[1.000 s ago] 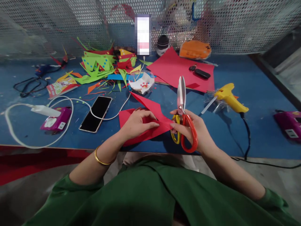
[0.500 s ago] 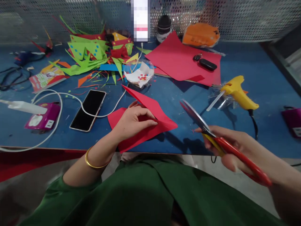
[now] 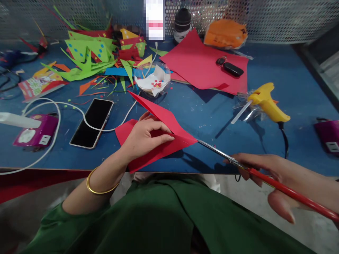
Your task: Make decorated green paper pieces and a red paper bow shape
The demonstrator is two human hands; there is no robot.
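Here, the folded red paper (image 3: 164, 120) lay near the bench's (image 3: 212, 106) front edge, one pointed flap raised, pinched in the left hand (image 3: 145, 137). The right hand (image 3: 272, 173) gripped red-handled scissors (image 3: 233, 160), tips at its sharp corner.
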